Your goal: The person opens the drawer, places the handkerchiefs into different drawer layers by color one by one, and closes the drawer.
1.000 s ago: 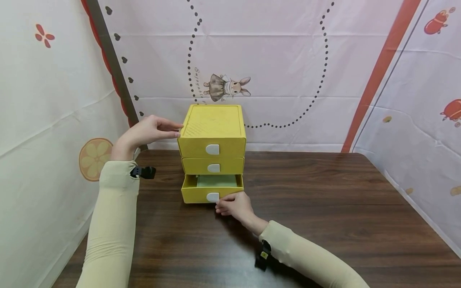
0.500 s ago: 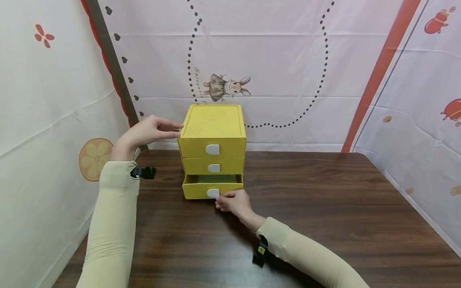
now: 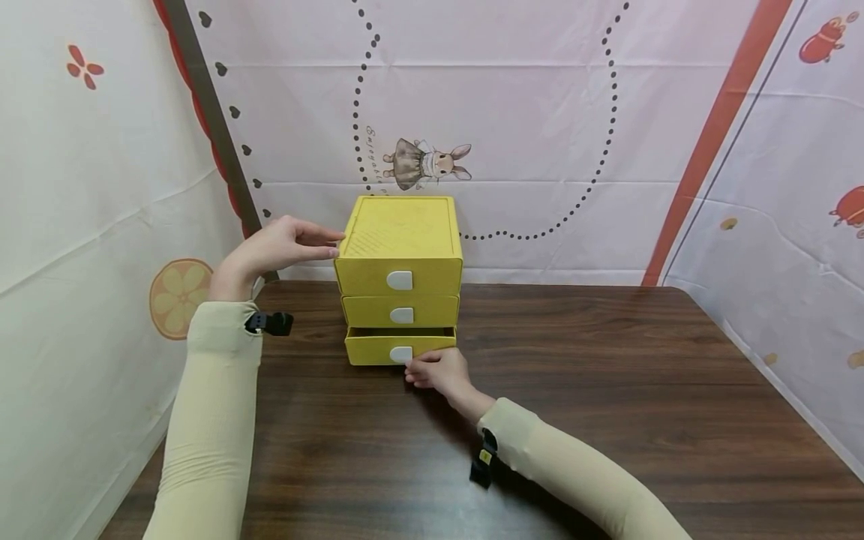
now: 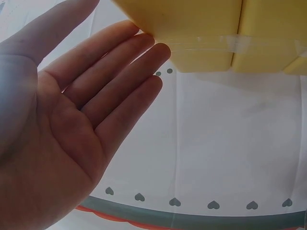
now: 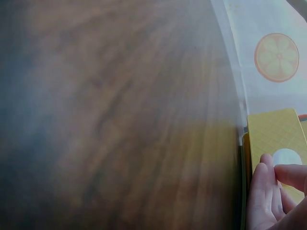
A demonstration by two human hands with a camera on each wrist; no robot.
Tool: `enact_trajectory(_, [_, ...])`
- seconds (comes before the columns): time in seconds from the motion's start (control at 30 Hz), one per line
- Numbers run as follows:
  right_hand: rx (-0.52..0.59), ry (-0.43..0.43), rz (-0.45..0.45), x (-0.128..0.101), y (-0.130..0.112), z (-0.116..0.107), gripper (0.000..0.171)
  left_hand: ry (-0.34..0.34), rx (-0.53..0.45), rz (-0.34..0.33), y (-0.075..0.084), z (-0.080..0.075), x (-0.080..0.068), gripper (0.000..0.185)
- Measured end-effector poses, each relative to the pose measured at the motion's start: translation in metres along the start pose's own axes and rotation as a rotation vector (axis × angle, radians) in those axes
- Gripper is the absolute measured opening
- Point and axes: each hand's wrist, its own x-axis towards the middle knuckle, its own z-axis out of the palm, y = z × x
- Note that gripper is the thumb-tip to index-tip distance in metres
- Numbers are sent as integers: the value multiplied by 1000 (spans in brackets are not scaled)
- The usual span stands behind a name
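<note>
A yellow cabinet point(image 3: 405, 225) of three stacked drawers, each with a white tab handle, stands at the back of the table. Its bottom drawer point(image 3: 374, 351) is pulled out a little, leaving a dark gap along the top. My right hand point(image 3: 442, 373) pinches the lower right of that drawer's white handle point(image 3: 401, 355); the right wrist view shows thumb and fingertips together at the handle point(image 5: 287, 157). With fingers straight, my left hand point(image 3: 280, 244) touches the cabinet's upper left edge. In the left wrist view its fingertips point(image 4: 160, 50) rest right at the yellow side.
The dark wood table point(image 3: 607, 390) reaches out in front and to the right of the cabinet. A printed cloth point(image 3: 540, 112) hangs close behind it, and more cloth point(image 3: 88, 225) borders the left side.
The bottom drawer has slid inward, and the pale green thing inside it has gone out of sight. My right hand moved forward with the drawer. My left hand has stayed put.
</note>
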Motion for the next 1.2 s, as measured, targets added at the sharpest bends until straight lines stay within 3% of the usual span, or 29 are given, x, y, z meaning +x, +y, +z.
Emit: enact_trajectory(1.2, [-27,13,-33,25,1,1,15,14,-7,-7,0,1,0,53])
